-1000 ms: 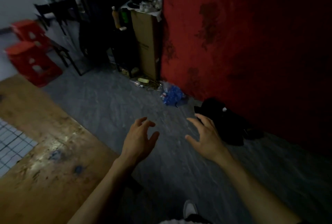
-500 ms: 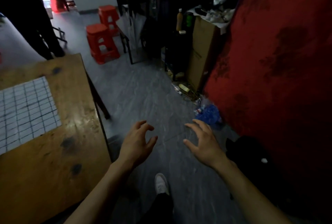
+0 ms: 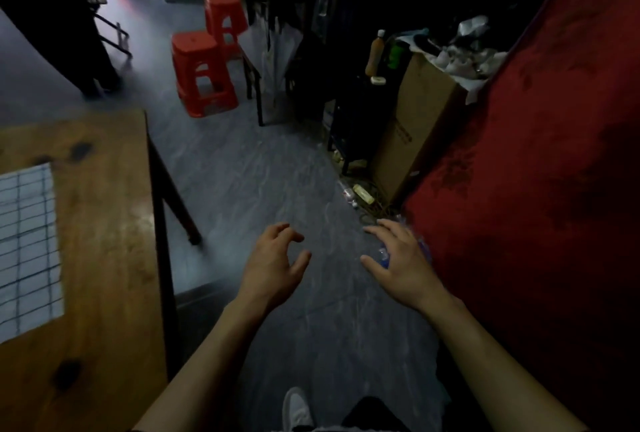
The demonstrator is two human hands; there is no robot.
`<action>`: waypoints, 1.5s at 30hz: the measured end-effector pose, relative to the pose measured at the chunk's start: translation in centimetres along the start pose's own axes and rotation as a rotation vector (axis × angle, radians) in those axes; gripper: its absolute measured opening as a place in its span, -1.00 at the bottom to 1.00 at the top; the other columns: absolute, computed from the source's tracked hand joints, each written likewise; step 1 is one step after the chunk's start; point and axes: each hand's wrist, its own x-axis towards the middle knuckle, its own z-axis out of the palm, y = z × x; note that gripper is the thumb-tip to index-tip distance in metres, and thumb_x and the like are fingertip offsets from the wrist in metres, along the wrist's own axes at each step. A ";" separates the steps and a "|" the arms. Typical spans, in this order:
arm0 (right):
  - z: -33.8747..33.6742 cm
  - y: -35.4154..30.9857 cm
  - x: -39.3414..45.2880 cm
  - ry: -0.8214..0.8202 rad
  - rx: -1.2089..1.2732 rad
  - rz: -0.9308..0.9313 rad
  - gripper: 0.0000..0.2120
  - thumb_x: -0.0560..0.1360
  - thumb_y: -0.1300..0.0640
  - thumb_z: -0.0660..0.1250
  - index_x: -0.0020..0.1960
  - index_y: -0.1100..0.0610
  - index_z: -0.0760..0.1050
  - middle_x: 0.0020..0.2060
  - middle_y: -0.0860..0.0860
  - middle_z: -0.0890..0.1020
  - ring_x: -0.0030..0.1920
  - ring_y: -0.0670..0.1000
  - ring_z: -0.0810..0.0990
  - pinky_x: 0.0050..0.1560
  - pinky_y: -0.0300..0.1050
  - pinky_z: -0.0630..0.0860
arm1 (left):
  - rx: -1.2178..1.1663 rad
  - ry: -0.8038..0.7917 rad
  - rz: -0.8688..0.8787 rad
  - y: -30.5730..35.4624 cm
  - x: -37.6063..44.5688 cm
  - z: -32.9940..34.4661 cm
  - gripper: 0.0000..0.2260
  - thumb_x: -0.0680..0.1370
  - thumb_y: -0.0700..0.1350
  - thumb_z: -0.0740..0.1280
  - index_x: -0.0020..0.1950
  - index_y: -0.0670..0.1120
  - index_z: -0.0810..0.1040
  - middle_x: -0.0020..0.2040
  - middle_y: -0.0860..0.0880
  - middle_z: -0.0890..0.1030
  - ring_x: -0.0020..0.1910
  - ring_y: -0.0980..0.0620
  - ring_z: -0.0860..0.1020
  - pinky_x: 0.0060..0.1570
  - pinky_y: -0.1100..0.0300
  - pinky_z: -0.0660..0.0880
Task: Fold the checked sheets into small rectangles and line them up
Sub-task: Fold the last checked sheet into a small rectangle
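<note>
A white checked sheet (image 3: 27, 248) lies flat on the wooden table (image 3: 104, 223) at the left edge of the view, partly cut off by the frame. My left hand (image 3: 273, 265) hangs over the grey floor to the right of the table, fingers loosely curled and holding nothing. My right hand (image 3: 401, 265) is level with it further right, fingers spread and relaxed, also holding nothing. Both hands are well away from the sheet.
A red cloth-covered surface (image 3: 536, 189) fills the right side. Two red plastic stools (image 3: 204, 74), a dark chair (image 3: 273, 47) and a cardboard box (image 3: 412, 126) with clutter stand at the back. A person in dark clothes (image 3: 62, 15) stands at the far left. My white shoe (image 3: 296, 409) shows below.
The view has swung left and up, bringing the table and checked sheet further into view. Both hands kept their loose pose in front of me.
</note>
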 end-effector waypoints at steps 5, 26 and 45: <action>2.6 -3.8 8.9 -0.117 0.026 -0.134 -0.49 0.51 -0.07 0.38 0.42 -0.01 0.38 0.44 0.03 0.32 0.45 0.05 0.24 0.45 -0.04 0.23 | 0.021 0.095 -0.131 -4.1 4.0 -3.4 -0.73 0.54 0.06 0.38 0.19 0.00 0.56 0.37 0.00 0.43 0.34 0.03 0.41 0.22 0.23 0.31; 15.6 -27.1 41.1 -0.664 0.044 -0.945 -0.49 0.52 -0.08 0.36 0.42 -0.04 0.36 0.43 0.02 0.36 0.45 0.03 0.28 0.43 0.06 0.31 | 0.086 0.544 -0.987 -17.2 12.7 -15.2 -0.75 0.56 0.05 0.35 0.21 0.03 0.53 0.35 0.05 0.42 0.32 0.08 0.39 0.23 0.25 0.29; 26.3 -49.1 45.5 -0.775 -0.154 -1.308 -0.52 0.53 -0.07 0.35 0.41 -0.02 0.38 0.42 -0.02 0.34 0.42 0.00 0.30 0.39 -0.03 0.34 | -0.059 0.913 -1.171 -32.9 10.7 -22.6 -0.76 0.56 0.09 0.30 0.19 0.05 0.49 0.19 0.12 0.43 0.17 0.14 0.41 0.05 0.25 0.44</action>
